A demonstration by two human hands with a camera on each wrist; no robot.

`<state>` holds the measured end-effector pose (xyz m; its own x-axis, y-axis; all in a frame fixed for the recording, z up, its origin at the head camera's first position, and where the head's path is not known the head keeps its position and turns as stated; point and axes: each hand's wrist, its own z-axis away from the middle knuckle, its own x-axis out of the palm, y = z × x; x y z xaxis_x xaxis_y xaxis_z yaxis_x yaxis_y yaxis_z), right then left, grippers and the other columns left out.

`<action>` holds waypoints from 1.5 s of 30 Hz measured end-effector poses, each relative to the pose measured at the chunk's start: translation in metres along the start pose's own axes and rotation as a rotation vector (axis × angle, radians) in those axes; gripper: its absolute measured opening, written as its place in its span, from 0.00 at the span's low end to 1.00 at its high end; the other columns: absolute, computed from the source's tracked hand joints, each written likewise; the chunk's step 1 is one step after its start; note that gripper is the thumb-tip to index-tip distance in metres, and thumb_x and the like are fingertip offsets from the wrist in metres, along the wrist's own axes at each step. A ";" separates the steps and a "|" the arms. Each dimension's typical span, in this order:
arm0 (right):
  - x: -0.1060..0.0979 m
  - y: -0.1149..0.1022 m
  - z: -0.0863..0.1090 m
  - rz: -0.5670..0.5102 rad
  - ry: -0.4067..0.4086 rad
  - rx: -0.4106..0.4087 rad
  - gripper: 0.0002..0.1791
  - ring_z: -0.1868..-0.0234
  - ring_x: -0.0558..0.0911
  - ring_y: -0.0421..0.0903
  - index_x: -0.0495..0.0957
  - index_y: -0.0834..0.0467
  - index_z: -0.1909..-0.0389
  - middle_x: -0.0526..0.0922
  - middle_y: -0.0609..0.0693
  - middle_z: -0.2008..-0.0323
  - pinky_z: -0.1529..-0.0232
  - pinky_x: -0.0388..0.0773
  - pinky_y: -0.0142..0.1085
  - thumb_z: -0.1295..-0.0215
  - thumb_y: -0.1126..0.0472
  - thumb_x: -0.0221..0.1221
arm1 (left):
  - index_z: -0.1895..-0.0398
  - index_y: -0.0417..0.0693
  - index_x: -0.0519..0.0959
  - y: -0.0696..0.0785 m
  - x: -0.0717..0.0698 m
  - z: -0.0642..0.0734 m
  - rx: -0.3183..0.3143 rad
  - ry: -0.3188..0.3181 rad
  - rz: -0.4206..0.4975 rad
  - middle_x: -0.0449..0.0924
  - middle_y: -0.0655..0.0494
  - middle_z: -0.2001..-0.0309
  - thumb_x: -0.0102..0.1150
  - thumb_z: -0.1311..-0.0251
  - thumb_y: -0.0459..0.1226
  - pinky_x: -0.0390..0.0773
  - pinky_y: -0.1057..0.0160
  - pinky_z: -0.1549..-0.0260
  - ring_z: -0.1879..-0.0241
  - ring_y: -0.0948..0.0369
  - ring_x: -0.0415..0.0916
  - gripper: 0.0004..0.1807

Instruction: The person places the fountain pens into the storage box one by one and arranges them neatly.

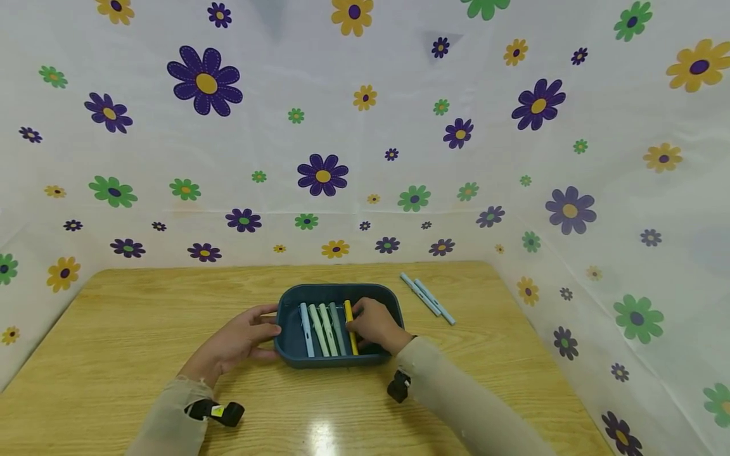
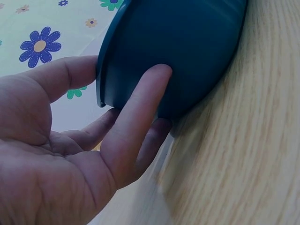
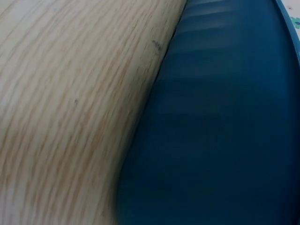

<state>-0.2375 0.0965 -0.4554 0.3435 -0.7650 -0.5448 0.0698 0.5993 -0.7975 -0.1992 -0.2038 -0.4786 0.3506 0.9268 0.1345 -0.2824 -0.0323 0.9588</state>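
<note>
A dark blue tray [image 1: 342, 361] stands on the table, several capped pens lying side by side in it. They are a light blue pen [image 1: 307, 330], two pale green pens [image 1: 323, 330], a grey-green pen [image 1: 338, 329] and a yellow pen [image 1: 350, 326]. Reaching into the tray's right part, my right hand [image 1: 376, 324] pinches the yellow pen between thumb and fingers. My left hand [image 1: 242, 339] touches the tray's left end from outside; the left wrist view shows its fingertips [image 2: 159, 71] against the outer wall. In the right wrist view only the tray's wall [image 3: 211, 131] and wood appear, no hand.
Two light blue pens [image 1: 428, 297] lie slanted on the wooden table [image 1: 171, 304], right of and behind the tray. A white flower-patterned sheet [image 1: 365, 190] hangs behind the table and along its sides.
</note>
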 end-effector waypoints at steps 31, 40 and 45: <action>-0.040 -0.006 0.019 0.121 -0.120 -0.258 0.16 0.68 0.84 0.50 0.77 0.62 0.42 0.80 0.51 0.58 0.71 0.86 0.38 0.27 0.62 0.63 | 0.18 0.39 0.48 -0.001 0.001 0.000 0.003 0.006 -0.018 0.57 0.28 0.26 0.57 0.26 0.34 0.85 0.46 0.49 0.34 0.43 0.72 0.40; -0.114 0.030 0.022 0.066 0.176 -0.259 0.13 0.58 0.83 0.57 0.77 0.61 0.44 0.81 0.56 0.57 0.62 0.88 0.49 0.24 0.62 0.58 | 0.18 0.38 0.48 -0.002 0.002 0.000 0.013 -0.003 -0.017 0.57 0.28 0.26 0.56 0.26 0.34 0.86 0.46 0.50 0.34 0.43 0.72 0.40; -0.151 0.073 0.012 0.247 0.303 -0.194 0.13 0.58 0.84 0.57 0.78 0.64 0.44 0.83 0.59 0.55 0.62 0.86 0.45 0.22 0.63 0.54 | 0.18 0.37 0.48 0.000 0.003 0.000 0.014 -0.001 -0.022 0.57 0.28 0.27 0.56 0.27 0.34 0.86 0.46 0.50 0.35 0.43 0.72 0.40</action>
<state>-0.2729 0.2585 -0.4287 0.0352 -0.6564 -0.7536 -0.1667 0.7397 -0.6520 -0.1980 -0.2016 -0.4781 0.3578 0.9269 0.1132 -0.2616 -0.0169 0.9650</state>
